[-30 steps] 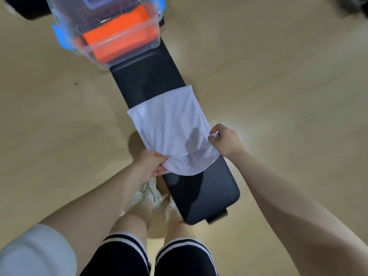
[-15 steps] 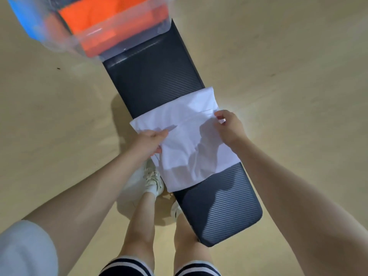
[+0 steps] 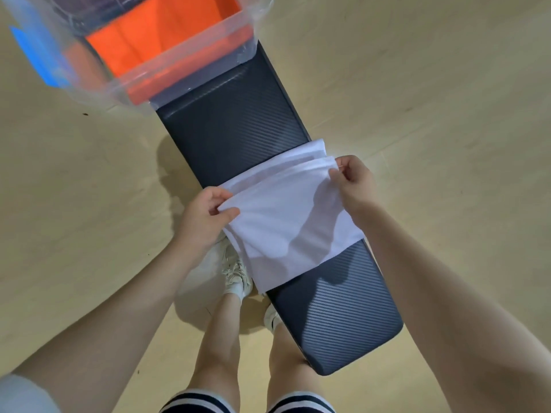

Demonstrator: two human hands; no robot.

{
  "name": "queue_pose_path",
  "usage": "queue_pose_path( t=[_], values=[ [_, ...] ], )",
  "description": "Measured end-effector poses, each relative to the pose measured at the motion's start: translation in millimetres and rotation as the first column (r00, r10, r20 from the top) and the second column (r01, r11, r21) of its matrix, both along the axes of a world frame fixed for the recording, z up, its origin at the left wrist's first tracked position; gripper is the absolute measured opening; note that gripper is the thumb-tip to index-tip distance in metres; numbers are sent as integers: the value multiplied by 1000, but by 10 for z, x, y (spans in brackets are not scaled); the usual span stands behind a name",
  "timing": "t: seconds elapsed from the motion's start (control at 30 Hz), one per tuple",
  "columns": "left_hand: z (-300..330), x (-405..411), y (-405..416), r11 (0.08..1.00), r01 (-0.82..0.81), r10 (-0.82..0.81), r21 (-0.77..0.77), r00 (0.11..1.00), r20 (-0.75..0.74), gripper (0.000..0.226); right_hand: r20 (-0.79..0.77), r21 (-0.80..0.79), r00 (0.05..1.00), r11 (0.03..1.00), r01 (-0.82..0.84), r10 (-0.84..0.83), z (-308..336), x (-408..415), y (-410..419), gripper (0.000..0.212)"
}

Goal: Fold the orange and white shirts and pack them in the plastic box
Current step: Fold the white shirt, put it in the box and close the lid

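Note:
The white shirt (image 3: 286, 216) lies folded across the middle of a black padded bench (image 3: 238, 123). Its near half is doubled over toward the far edge. My left hand (image 3: 205, 216) pinches the left corner of the folded-over layer. My right hand (image 3: 354, 183) pinches the right corner, slightly lifted off the layer below. At the far end of the bench stands the clear plastic box (image 3: 190, 55) with blue side latches. The orange shirt (image 3: 158, 34) lies folded inside it.
The bench stands on a pale wooden floor (image 3: 432, 84) with room on both sides. My legs and white shoes (image 3: 235, 275) are beside the bench's left edge, partly under the hanging shirt. The near end of the bench (image 3: 337, 320) is bare.
Both hands carried the shirt's near edge away from me, folding it over onto its far half. The view has moved closer to the box.

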State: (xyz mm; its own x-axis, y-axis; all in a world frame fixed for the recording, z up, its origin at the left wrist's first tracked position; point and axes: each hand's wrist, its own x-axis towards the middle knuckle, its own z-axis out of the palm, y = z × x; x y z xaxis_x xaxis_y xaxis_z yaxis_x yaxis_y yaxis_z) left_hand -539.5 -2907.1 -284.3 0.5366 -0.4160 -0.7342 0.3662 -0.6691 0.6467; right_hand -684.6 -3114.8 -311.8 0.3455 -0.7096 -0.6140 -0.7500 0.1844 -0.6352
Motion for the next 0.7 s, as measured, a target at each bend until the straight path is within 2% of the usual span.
queue_pose_path(
  t=[0.13, 0.23, 0.27, 0.3, 0.33, 0.37, 0.43, 0.47, 0.53, 0.6, 0.7],
  values=[
    [-231, 155, -4, 995, 59, -69, 75, 987, 142, 18, -49, -38, 998, 999, -36, 34, -135, 237, -59, 9],
    [-320, 184, -64, 984, 69, -120, 162, 934, 335, 29, -81, -122, 997, 992, -24, 14, -226, 331, -43, 23],
    [-315, 166, -76, 971, 99, -188, 216, 876, 445, 35, -90, -167, 996, 986, -15, 0, -240, 332, -21, 27],
    [-305, 126, -87, 947, 165, -300, 275, 757, 580, 39, -111, -267, 993, 962, -64, 36, -251, 303, 6, 30],
    [-310, 54, -91, 911, 264, -413, 317, 594, 690, 40, -146, -416, 981, 891, -180, 130, -266, 256, 40, 32],
    [-339, -53, -88, 864, 383, -478, 327, 420, 771, 40, -193, -550, 946, 770, -324, 260, -283, 200, 99, 34],
    [-459, -309, -57, 707, 602, -563, 371, 161, 811, 45, -242, -674, 816, 514, -531, 525, -329, 77, 325, 42],
    [-537, -418, -32, 628, 651, -622, 425, 92, 778, 53, -260, -674, 716, 409, -615, 647, -362, 14, 476, 46],
    [-698, -558, 59, 523, 645, -761, 557, 60, 646, 75, -344, -615, 510, 222, -757, 788, -454, -132, 710, 54],
    [-799, -589, 150, 510, 603, -821, 613, 129, 556, 92, -472, -514, 396, 119, -849, 788, -606, -315, 737, 58],
    [-849, -585, 237, 548, 574, -817, 609, 210, 537, 101, -568, -395, 407, 197, -897, 715, -679, -504, 525, 62]
  ],
)
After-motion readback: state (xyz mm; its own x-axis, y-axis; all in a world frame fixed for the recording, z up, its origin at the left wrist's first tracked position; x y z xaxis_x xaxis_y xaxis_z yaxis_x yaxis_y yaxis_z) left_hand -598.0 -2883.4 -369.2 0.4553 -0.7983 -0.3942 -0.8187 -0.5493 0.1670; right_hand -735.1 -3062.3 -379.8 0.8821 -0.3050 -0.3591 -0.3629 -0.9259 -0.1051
